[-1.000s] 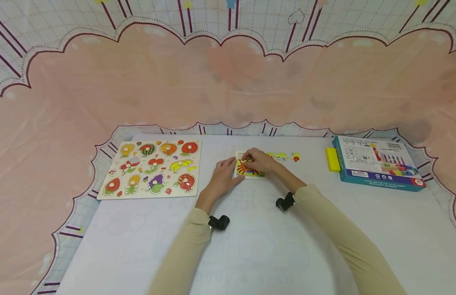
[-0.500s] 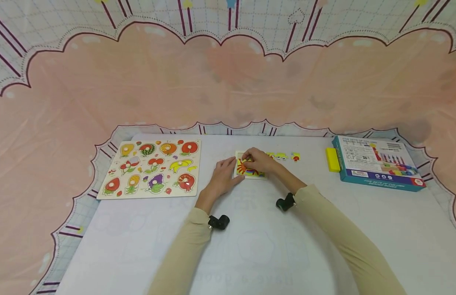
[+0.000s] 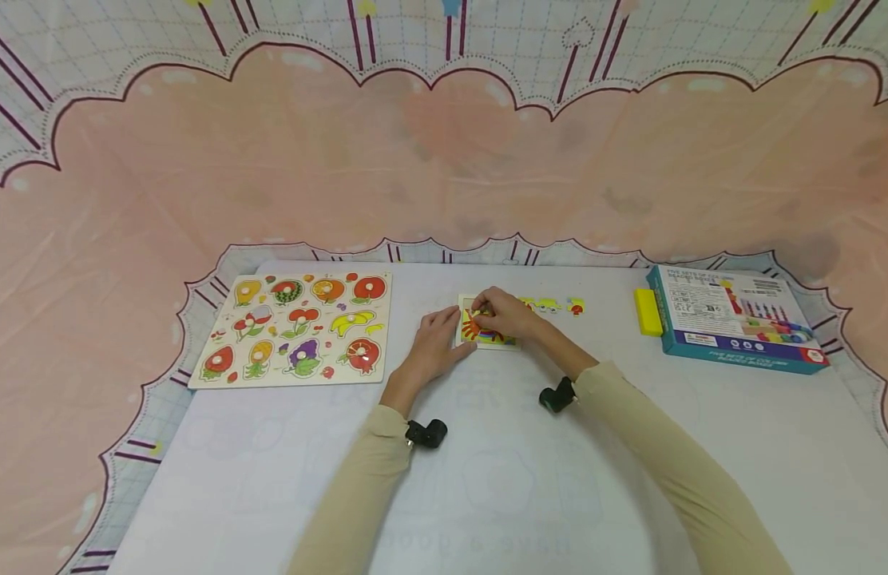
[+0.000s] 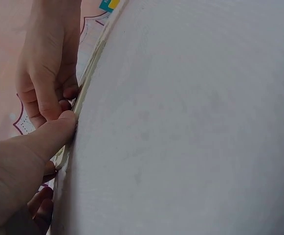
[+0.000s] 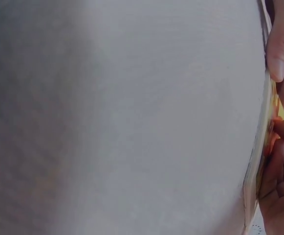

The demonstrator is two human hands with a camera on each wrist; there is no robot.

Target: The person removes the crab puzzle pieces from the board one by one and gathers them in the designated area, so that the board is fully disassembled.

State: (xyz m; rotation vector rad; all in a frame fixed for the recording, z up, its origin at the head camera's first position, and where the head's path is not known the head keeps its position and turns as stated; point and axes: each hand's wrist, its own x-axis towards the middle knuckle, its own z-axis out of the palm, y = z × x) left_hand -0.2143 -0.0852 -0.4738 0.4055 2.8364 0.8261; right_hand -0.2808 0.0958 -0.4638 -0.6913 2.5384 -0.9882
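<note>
A small puzzle board in a pale frame lies on the white table, with a bright yellow and red sun picture on it. My left hand rests at the board's left side, fingers extended along the edge and thumb touching the lower left corner. Over the picture, my right hand has its fingers curled down and pinches a small orange and yellow puzzle piece, seen edge-on in the right wrist view. The hand covers much of the board's upper right. Several loose puzzle pieces lie in a row to the right.
A fruit peg puzzle lies on the left of the table. On the right are a teal-edged box and a yellow block against its left side. A patterned cloth backdrop rises behind the table.
</note>
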